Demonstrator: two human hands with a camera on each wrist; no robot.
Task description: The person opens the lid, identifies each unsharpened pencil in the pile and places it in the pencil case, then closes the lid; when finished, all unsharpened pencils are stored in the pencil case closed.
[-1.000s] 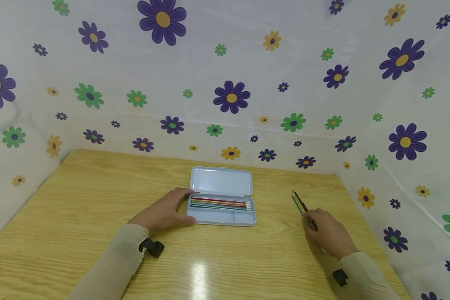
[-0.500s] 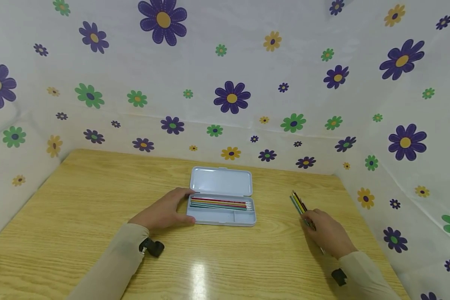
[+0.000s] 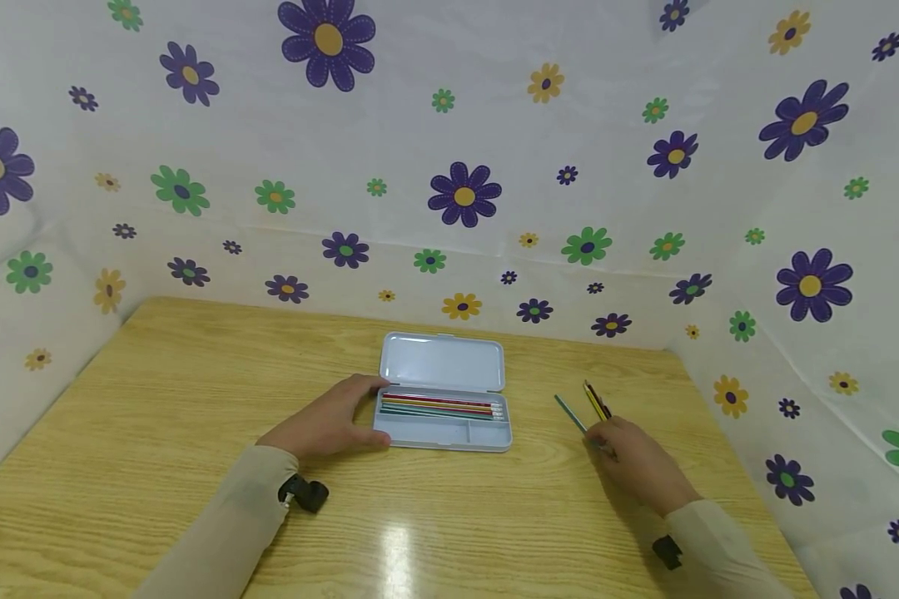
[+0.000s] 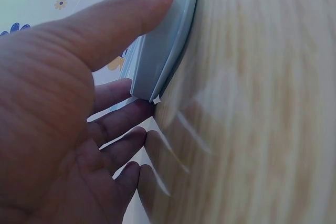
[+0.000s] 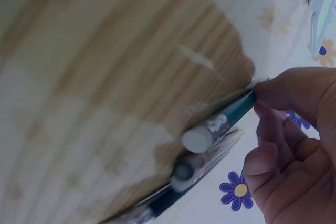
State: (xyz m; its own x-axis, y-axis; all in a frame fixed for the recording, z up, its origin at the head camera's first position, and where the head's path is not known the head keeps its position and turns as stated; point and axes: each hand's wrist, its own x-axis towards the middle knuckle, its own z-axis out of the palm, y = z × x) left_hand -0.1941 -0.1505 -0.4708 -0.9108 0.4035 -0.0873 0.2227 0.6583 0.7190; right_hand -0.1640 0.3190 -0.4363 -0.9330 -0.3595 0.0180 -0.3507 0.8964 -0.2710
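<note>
A light blue pencil case (image 3: 423, 431) lies on the table with its lid (image 3: 442, 363) folded back. Several pencils (image 3: 434, 404) with white ends lie side by side in its rear compartment. My left hand (image 3: 325, 420) holds the case's left end, thumb at the front corner and forefinger at the back one. To the right, my right hand (image 3: 640, 457) pinches a green pencil (image 3: 569, 411) between thumb and fingertips, seen close to its white end in the right wrist view. Beside it lie a yellow-and-black pencil (image 3: 594, 401) and others, partly hidden by the hand.
The wooden table (image 3: 449, 516) runs back to a white flowered cloth (image 3: 389, 150), which also closes off the left and right sides. Inside the case, the front section is split by a small divider (image 3: 468, 431). Dark cameras are strapped at both wrists.
The green pencil has swung left, away from the other pencils, as my right hand moved slightly left with it. My left hand and the pencil case have stayed put.
</note>
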